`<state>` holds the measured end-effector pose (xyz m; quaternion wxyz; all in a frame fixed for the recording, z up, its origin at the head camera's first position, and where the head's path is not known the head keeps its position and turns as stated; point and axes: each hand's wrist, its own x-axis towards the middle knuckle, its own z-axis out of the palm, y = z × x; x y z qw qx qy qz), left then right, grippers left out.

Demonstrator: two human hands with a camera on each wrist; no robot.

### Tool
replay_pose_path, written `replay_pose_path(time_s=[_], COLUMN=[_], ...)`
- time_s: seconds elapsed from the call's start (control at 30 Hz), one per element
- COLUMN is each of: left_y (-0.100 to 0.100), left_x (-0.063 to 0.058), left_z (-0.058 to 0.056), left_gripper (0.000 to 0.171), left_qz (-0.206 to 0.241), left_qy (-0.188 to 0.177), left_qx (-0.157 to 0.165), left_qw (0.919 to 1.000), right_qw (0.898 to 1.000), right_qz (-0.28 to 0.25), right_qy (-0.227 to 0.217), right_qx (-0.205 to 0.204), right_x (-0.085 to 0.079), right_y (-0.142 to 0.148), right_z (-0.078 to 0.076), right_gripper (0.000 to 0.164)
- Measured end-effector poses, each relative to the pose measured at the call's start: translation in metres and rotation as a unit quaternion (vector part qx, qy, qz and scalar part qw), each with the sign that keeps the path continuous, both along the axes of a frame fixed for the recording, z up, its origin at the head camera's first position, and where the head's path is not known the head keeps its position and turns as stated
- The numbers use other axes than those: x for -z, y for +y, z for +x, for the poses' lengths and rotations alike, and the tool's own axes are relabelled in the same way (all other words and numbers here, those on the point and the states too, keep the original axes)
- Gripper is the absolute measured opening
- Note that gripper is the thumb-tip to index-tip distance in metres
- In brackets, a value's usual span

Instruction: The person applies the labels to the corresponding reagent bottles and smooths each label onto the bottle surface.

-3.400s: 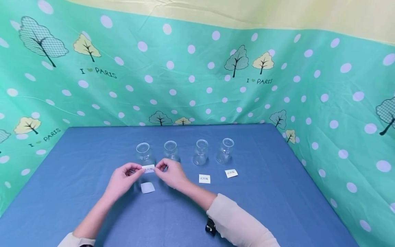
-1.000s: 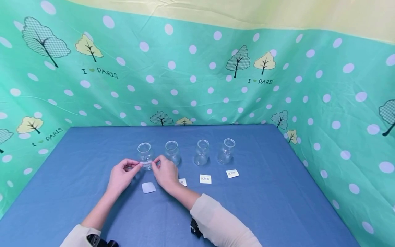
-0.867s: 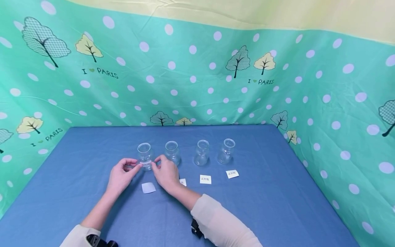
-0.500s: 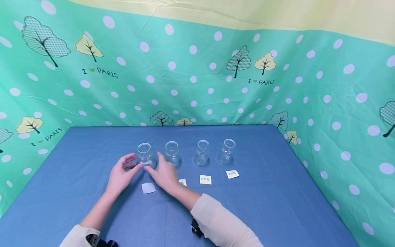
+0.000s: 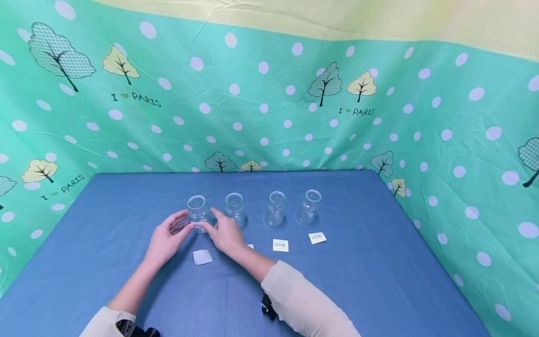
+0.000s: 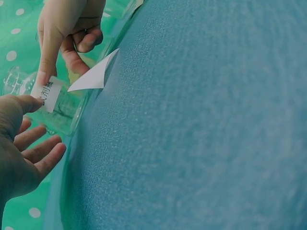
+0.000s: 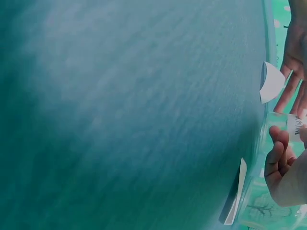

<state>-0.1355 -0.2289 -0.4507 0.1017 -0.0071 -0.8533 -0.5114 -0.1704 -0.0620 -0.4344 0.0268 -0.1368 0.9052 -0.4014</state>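
Observation:
A small white label (image 5: 198, 223) with printed characters lies across the front of the leftmost clear glass jar (image 5: 197, 211), which stands upright. My left hand (image 5: 165, 238) has its thumb on the label's left end and its fingers at the jar's left side. From the right, my right hand (image 5: 227, 238) presses its thumb on the label and reaches its index finger along the jar's right side. The left wrist view shows both thumbs on the label (image 6: 49, 95). In front of the jar lies a blank pale paper square (image 5: 202, 257), its edges curling up.
Three more open glass jars (image 5: 275, 210) stand in a row to the right. Two printed labels (image 5: 280, 245) (image 5: 317, 238) lie before them, and another label (image 5: 251, 246) is mostly hidden by my right forearm. A patterned green curtain (image 5: 261, 93) hangs behind the blue table (image 5: 358, 281).
The label, earlier stretched between both hands before the jar, is now against the glass. My right thumb has slid left across it while the index finger spread to the jar's side.

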Motion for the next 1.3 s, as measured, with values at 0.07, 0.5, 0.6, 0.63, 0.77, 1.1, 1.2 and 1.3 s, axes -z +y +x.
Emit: replay_pose_path(time_s=[0.07,0.5,0.6,0.63,0.77,1.1,1.2,1.3], left_y=[-0.001,-0.001,-0.001,-0.001,-0.002,-0.007,-0.009,-0.011], left_x=[0.001,-0.001,-0.001,-0.001,-0.001,-0.002,-0.001,-0.001], left_z=[0.000,0.001,0.000,-0.001,-0.002,-0.002,-0.001,0.001], left_gripper=[0.051,0.050,0.051,0.052,0.054,0.043,0.038,0.035], left_qz=[-0.002,-0.013,-0.010,-0.009,-0.012,-0.044,-0.050,-0.051], left_qy=[0.002,-0.012,-0.024,-0.028,-0.044,-0.030,-0.026,-0.030], left_qx=[0.002,0.007,0.005,0.004,0.001,-0.005,-0.022,-0.035], left_qw=[1.0000,0.9998,0.9997,0.9996,0.9990,0.9986,0.9982,0.9977], right_qw=[1.000,0.998,0.998,0.999,0.999,1.000,0.999,0.999], right_qz=[-0.007,-0.013,-0.005,-0.004,-0.009,-0.005,0.006,0.021], right_qy=[-0.001,-0.024,-0.030,-0.029,-0.017,0.006,0.015,0.021], right_qx=[-0.013,-0.050,-0.046,-0.043,-0.032,-0.029,-0.034,-0.036], right_x=[0.000,0.002,0.002,0.002,0.003,0.004,0.003,0.001], right_y=[0.001,0.003,0.002,0.001,0.000,0.004,0.007,0.011], right_z=[0.000,0.000,-0.001,-0.001,-0.002,-0.002,-0.001,0.001], right_gripper=[0.058,0.058,0.060,0.060,0.053,0.040,0.038,0.035])
